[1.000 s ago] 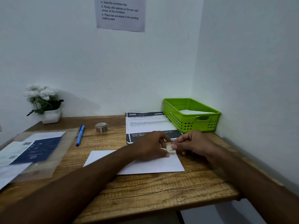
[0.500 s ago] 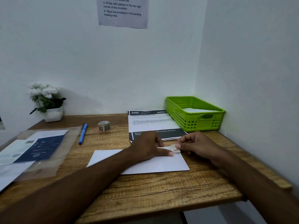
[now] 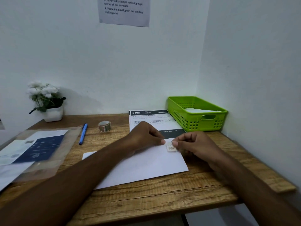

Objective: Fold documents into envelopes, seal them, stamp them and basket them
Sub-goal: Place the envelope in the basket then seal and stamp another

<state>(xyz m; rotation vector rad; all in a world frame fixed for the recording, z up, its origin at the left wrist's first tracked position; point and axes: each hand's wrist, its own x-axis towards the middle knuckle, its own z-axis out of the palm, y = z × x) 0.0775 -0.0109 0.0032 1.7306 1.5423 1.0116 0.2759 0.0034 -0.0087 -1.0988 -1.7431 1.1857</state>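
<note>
The bench (image 3: 146,201) carries 1 job in hand and more waiting. Across its middle lies the white envelope (image 3: 146,165), flat, with its far right corner between the 2 hands. No flap shows on the upper face, so I judge it filled, sealed and turned face up, though the pictures cannot prove the seal.

At the far right corner stands the green basket (image 3: 184,118), and a white sheet or envelope (image 3: 200,110) lies inside it, so at least 1 piece looks finished. Just left of the basket, a printed document (image 3: 146,119) lies unfolded, partly behind the left hand; that 1 has every step ahead of it.

The left hand (image 3: 145,137) rests on the envelope with fingers curled, 1 fingertip at the stamp's left edge. I cannot tell whether it pinches the stamp or only steadies the paper. The right hand (image 3: 195,145) pinches the stamp's right side between thumb and forefinger.

The stamp roll (image 3: 104,126) stands well apart to the left, near the back of the bench.

The stamp (image 3: 171,147) sits at the envelope's top right corner, and appears not yet pressed flat. So this envelope is on step 3 of 4: what remains is pressing the stamp down and putting the envelope in the basket.
</note>
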